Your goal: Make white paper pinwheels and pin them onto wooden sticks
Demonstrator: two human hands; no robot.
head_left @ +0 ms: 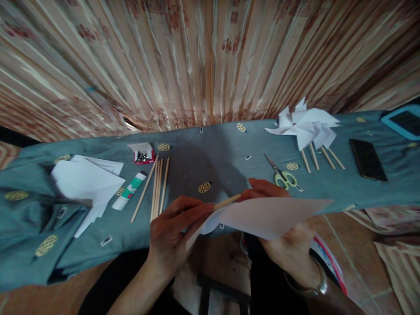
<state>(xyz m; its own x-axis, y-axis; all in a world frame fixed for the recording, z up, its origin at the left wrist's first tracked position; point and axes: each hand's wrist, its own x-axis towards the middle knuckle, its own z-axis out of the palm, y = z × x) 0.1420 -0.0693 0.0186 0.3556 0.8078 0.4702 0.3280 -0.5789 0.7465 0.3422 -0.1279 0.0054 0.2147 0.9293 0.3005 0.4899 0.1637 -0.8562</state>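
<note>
In front of me, above the table's near edge, a white sheet of folded paper (272, 215) is held between both hands. My left hand (172, 234) is closed around a short visible length of wooden stick (229, 201) and the paper's left edge. Wrapped about the paper from the right, my right hand (288, 251) has its fingertips at the stick's far end; the paper hides part of its fingers. Closest to the left hand lie several loose wooden sticks (157, 188). Green-handled scissors (281, 175) rest just beyond the right hand.
Several white paper pinwheels on sticks (310, 124) lie at the back right, beside a dark phone (368, 159) and a blue-framed device (403, 121). To the left are folded papers (87, 177), a glue stick (129, 191) and an open box of metal pins (143, 155). A curtain (203, 65) hangs behind.
</note>
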